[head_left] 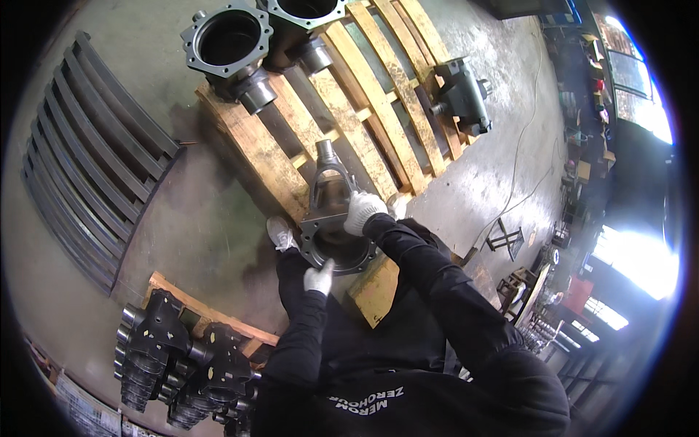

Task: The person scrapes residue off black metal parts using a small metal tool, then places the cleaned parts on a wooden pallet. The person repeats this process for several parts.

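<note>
A dark grey cast metal housing (318,217) stands between my legs at the near edge of the pallet. Its wide round flanged opening faces me, and a narrower neck with a stub end points away. My left hand (318,279), in a white glove, is closed on the near rim of the flange, with the thumb up at the edge. My right hand (363,212), gloved too, is closed at the housing's right side. A thin dark piece shows just beyond its knuckles; what the fingers grip is hidden.
Ahead lies a wooden pallet (349,87) bearing flanged housings (227,44) at the far left and a dark casting (464,98) at right. Curved steel bars (102,156) are stacked left. Black castings (156,339) sit at lower left. A yellowish block (375,291) is near my legs.
</note>
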### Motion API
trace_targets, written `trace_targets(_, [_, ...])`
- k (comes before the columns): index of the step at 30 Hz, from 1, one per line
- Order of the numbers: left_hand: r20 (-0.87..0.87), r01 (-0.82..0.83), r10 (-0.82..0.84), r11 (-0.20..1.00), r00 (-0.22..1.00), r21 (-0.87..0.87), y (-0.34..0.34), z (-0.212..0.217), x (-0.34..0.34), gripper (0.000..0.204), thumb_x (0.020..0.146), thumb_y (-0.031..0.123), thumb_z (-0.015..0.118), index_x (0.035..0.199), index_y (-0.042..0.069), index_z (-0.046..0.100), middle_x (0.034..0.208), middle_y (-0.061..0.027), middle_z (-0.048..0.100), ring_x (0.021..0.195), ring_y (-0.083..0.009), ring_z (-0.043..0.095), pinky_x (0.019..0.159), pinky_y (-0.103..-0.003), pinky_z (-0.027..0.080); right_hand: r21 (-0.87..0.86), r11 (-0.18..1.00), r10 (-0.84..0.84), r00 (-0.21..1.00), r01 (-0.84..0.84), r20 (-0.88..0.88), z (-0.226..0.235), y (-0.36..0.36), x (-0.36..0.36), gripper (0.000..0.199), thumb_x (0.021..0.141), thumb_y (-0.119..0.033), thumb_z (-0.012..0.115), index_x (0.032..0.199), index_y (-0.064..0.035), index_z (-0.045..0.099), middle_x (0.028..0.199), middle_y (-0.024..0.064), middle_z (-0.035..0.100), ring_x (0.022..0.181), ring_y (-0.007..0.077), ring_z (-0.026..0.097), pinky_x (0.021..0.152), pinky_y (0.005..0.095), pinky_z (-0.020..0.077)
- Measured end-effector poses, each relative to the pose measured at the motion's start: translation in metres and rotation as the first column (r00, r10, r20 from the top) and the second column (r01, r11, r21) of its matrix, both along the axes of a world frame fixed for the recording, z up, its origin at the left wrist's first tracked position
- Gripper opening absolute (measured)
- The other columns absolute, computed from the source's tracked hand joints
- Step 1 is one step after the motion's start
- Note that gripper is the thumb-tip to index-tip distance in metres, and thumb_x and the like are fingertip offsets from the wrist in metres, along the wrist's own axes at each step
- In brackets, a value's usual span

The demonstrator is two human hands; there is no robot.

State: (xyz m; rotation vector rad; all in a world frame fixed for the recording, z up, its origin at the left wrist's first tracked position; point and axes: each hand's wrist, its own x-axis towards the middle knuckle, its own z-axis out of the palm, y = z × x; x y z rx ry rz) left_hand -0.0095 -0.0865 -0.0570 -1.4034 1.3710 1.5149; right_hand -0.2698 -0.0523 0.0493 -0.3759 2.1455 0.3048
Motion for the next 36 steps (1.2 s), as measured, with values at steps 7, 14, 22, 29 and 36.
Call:
trace_targets(7, [-0.191, -0.178, 0.151, 0.975, 0.97, -0.135, 0.067, -0.011, -0.024, 0.052, 0.086, 0.047, 0.075, 0.085, -0.005, 0.071, 0.074, -0.0127, 0.071, 0.061, -0.0197, 0.063, 0.062, -0.038, 0.049, 0.03, 0.948, 0.308, 0.937, -0.317, 0.164, -0.034, -0.001, -0.05, 0.052, 0.073, -0.019, 0.07, 0.117, 0.0058, 0.064, 0.115, 0.026, 0.069, 0.11, 0.0344, 0.07, 0.09, 0.0398, 0.0581])
trace_targets(14, [-0.019, -0.059, 0.055, 0.964, 0.998, -0.26, 0.083, 0.046, -0.094, 0.058, 0.088, 0.05, 0.074, 0.091, -0.008, 0.072, 0.087, -0.0278, 0.072, 0.09, -0.0414, 0.07, 0.08, -0.045, 0.052, -0.159, 0.974, 0.206, 0.921, -0.16, 0.331, -0.043, 0.056, -0.107, 0.05, 0.07, -0.019, 0.07, 0.117, -0.0002, 0.066, 0.11, 0.0252, 0.071, 0.108, 0.0375, 0.069, 0.091, 0.0439, 0.0572])
trace_targets(22, [-0.055, 0.098, -0.144, 0.866, 0.988, -0.49, 0.074, 0.096, -0.183, 0.043, 0.083, 0.05, 0.075, 0.083, 0.007, 0.077, 0.077, -0.0188, 0.072, 0.076, -0.0394, 0.072, 0.069, -0.049, 0.056, -0.229, 0.973, 0.06, 0.937, 0.022, 0.345, -0.027, 0.114, -0.192, 0.047, 0.073, -0.022, 0.067, 0.114, 0.0015, 0.067, 0.106, 0.0263, 0.071, 0.106, 0.0382, 0.07, 0.093, 0.044, 0.0557])
trace_targets(29, [-0.323, -0.168, 0.001, 0.856, 0.946, -0.489, 0.052, 0.091, -0.314, 0.045, 0.082, 0.049, 0.077, 0.079, 0.004, 0.075, 0.072, -0.0201, 0.07, 0.071, -0.0385, 0.071, 0.065, -0.048, 0.055, -0.147, 0.989, 0.071, 0.954, -0.029, 0.291, 0.01, 0.081, -0.332, 0.04, 0.071, -0.027, 0.07, 0.099, 0.0012, 0.075, 0.098, 0.0254, 0.074, 0.1, 0.0363, 0.072, 0.089, 0.0412, 0.057])
trace_targets(36, [-0.42, -0.389, 0.176, 0.773, 0.89, -0.502, 0.044, 0.067, -0.483, 0.06, 0.08, 0.053, 0.081, 0.072, -0.004, 0.067, 0.066, -0.0262, 0.065, 0.066, -0.0425, 0.067, 0.058, -0.05, 0.049, -0.139, 0.919, 0.375, 0.927, -0.369, 0.017, 0.036, 0.009, -0.493, 0.038, 0.065, -0.029, 0.078, 0.093, -0.0029, 0.078, 0.087, 0.0207, 0.075, 0.088, 0.0339, 0.074, 0.078, 0.0404, 0.0593])
